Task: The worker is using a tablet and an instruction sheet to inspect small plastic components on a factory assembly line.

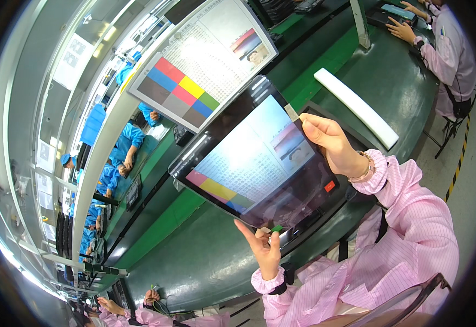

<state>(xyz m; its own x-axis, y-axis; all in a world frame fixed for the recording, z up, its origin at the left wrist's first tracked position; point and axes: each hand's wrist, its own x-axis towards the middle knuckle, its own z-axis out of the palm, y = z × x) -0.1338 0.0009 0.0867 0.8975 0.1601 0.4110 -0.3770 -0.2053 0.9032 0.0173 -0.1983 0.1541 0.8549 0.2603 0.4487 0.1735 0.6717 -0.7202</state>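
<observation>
A black-rimmed tablet with a lit screen is held up and tilted between my two hands. My right hand is closed on its right edge, thumb on the front and the other fingers partly behind. My left hand supports the lower edge, index finger stretched along it and thumb raised; its other fingers are partly hidden. Small pale and green bits show by that thumb. On the screen is a picture much like the chart board just beyond, with colour squares, rows of print and a photo. A red label marks the tablet's lower right.
A long white bar lies on the green worktable to the right. A dark flat tray or device sits under the tablet. Co-workers in blue work at the left, and one in pink sits far right. A metal post rises behind.
</observation>
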